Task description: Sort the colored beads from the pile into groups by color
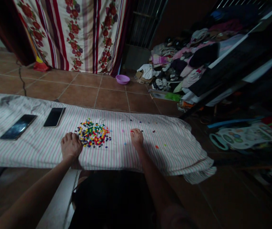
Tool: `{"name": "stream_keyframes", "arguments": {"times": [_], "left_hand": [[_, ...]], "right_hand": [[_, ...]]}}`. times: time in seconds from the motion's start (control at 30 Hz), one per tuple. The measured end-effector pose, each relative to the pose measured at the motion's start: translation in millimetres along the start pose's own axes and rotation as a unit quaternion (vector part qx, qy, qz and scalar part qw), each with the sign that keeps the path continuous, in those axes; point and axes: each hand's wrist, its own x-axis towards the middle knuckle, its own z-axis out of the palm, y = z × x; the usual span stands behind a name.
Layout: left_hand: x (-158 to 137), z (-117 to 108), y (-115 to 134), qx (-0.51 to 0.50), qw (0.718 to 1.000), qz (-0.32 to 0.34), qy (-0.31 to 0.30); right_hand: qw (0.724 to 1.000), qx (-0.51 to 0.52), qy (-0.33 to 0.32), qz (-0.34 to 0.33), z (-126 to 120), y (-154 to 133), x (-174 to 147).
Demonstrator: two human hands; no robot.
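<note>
Many Colors Dotted Striped Cloth [117, 159]

Creased and thinly lined, it bore a roughly round pile of small, blocky pieces [93, 133] near two glassy, slab-shaped phones [18, 127] [54, 117]. The left hand [71, 145], palm down, fingers loosely bent, rested at the pile's left edge; its hold could not be told. The right hand [137, 138] curled its fingers inward among scattered single pieces [157, 147], a red piece [131, 131] at its fingertips, whether gripped unclear.

No lettering, brand, number or sign can be read. The near phone [54, 117] and far phone [18, 127], left of the left fingers [69, 136], show only dark glass; the plastic toy [248, 137], far right of the right fingers [138, 131], is too blurred.
</note>
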Motion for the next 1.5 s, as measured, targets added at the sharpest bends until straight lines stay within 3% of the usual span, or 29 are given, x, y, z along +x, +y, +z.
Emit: {"name": "stream_keyframes", "arguments": {"times": [0.1,0.3,0.6,0.87,1.2,1.5], "left_hand": [[0.0,-0.2,0.0,0.004,1.000,0.004,0.007],[0.2,-0.1,-0.6,-0.009,1.000,0.004,-0.001],[0.6,-0.7,0.0,-0.013,1.000,-0.001,0.002],[0.0,1.3,-0.4,-0.014,1.000,0.001,0.003],[0.4,1.3,-0.4,-0.010,1.000,-0.002,-0.002],[-0.4,-0.4,0.2,-0.008,1.000,-0.003,-0.001]], "right_hand": [[1.000,-0.002,0.006,0.006,-3.4,-3.9,0.5],[0.995,0.026,0.091,-0.039,-11.6,-35.0,-7.3],[0.972,0.108,-0.124,-0.167,7.6,-107.9,-41.2],[0.967,0.017,-0.194,-0.164,11.7,-128.8,-50.7],[0.973,-0.016,-0.178,-0.146,9.9,-141.5,-51.2],[0.979,0.048,-0.114,-0.159,8.5,-137.4,-58.0]]}}
